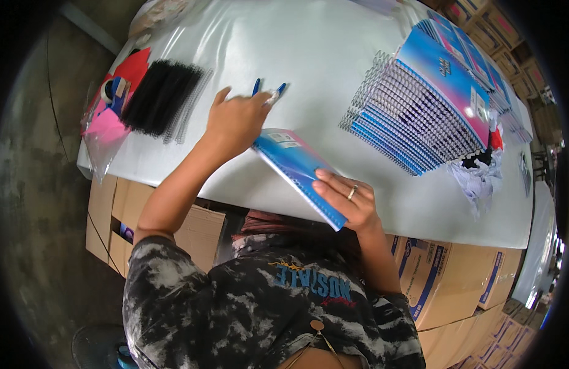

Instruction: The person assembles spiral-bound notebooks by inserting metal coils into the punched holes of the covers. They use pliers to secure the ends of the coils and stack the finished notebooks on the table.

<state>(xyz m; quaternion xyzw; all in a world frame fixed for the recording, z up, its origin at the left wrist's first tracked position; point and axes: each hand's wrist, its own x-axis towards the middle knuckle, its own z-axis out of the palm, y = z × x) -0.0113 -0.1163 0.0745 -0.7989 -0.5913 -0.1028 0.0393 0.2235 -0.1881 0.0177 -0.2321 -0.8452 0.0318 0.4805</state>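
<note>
single head view, fisheye, looking steeply down, close over white table (309, 55), edges bending

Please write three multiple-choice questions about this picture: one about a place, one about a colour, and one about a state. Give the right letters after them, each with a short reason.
1. Where does the bundle of black binding coils lie on the white table?
A. at the person's left end
B. under the notebook stack
C. by the right hand

2. What colour is the cover of the notebook in the hands?
A. red
B. blue
C. green

3. How does the right hand meet that notebook?
A. it hovers apart
B. it grips the near end
C. it lies flat beneath

Answers:
1 A, the coils sit beside the pink and red things at the left.
2 B, the cover is blue.
3 B, its fingers wrap the near end, while the left hand grips pliers with blue handles.
</note>
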